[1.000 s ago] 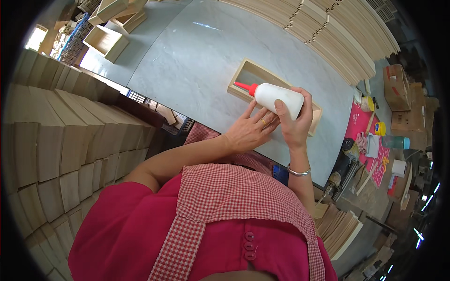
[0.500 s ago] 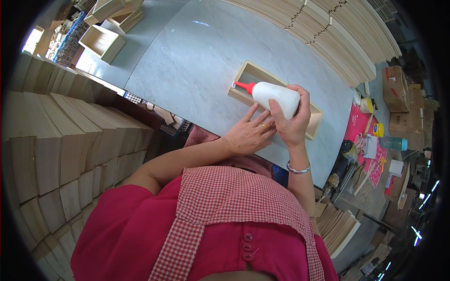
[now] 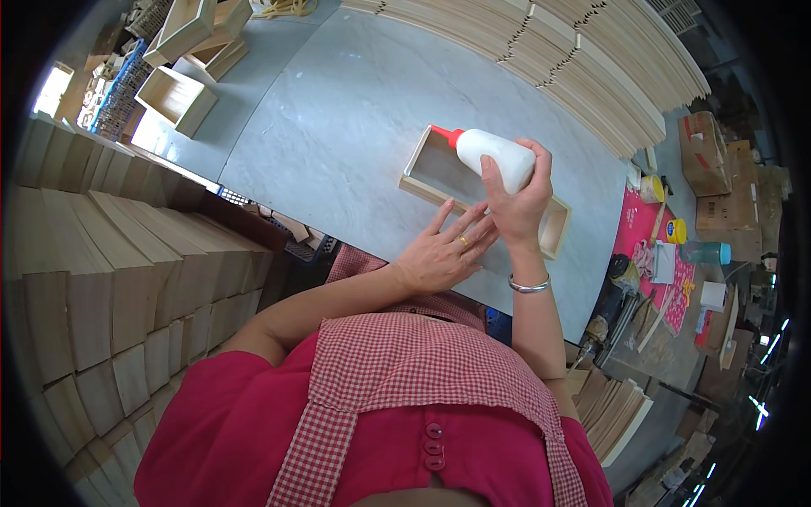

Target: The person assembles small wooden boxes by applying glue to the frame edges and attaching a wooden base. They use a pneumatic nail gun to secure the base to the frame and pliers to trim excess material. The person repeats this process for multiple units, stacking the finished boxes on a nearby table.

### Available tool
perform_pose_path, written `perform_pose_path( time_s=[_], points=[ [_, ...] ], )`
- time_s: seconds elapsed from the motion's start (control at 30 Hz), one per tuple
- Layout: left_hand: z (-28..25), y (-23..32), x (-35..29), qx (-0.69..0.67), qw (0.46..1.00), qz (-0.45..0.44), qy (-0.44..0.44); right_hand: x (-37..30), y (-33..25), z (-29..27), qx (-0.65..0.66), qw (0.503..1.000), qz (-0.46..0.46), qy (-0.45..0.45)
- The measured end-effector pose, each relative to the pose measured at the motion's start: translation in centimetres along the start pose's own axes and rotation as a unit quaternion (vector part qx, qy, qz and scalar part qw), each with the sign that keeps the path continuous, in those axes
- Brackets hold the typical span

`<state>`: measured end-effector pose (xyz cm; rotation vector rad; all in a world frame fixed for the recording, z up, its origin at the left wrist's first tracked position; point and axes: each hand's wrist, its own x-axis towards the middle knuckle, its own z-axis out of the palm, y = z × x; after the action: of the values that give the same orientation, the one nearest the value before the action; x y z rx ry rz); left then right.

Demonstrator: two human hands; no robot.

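My right hand (image 3: pixel 521 193) is wrapped round a white squeeze bottle (image 3: pixel 494 155) with a red nozzle, tilted so the nozzle points left. The red tip meets the far left corner of a shallow wooden box frame (image 3: pixel 420 188) lying on the table. A pale line, seemingly glue, shows along the frame's left edge. My left hand (image 3: pixel 449 247) lies flat with fingers spread, its fingertips touching the near side of the frame. The bottle and right hand hide part of the frame's middle.
Several finished wooden boxes (image 3: pixel 176 100) sit at the table's far left. Long wooden strips (image 3: pixel 591 63) are stacked along the far edge. Wood boards (image 3: pixel 110 262) pile up at left. On the right stand a yellow tub (image 3: pixel 676 230), a teal-capped bottle (image 3: pixel 706 253) and cardboard cartons (image 3: pixel 705 152).
The nozzle has moved from the frame's near left corner up to its far left corner. A pale line now shows along that edge. My left hand remains by the frame.
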<state>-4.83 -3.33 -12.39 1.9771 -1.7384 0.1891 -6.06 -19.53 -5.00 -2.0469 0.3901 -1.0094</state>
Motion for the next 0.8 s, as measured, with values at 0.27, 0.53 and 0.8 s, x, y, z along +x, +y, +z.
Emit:
perform_pose_path(
  time_s=[0.27,0.53,0.8],
  points=[
    [-0.3,0.1,0.2,0.011,1.0,-0.008,0.002,-1.0,0.4,-2.6,-0.03,0.999,0.017,0.021],
    [-0.5,0.4,0.4,-0.003,1.0,-0.011,-0.005,-2.4,1.0,-7.4,-0.095,0.993,0.021,0.067],
    [-0.7,0.4,0.6,0.011,1.0,-0.012,-0.016,-4.3,1.7,-12.3,-0.137,0.984,0.057,0.099]
  ],
)
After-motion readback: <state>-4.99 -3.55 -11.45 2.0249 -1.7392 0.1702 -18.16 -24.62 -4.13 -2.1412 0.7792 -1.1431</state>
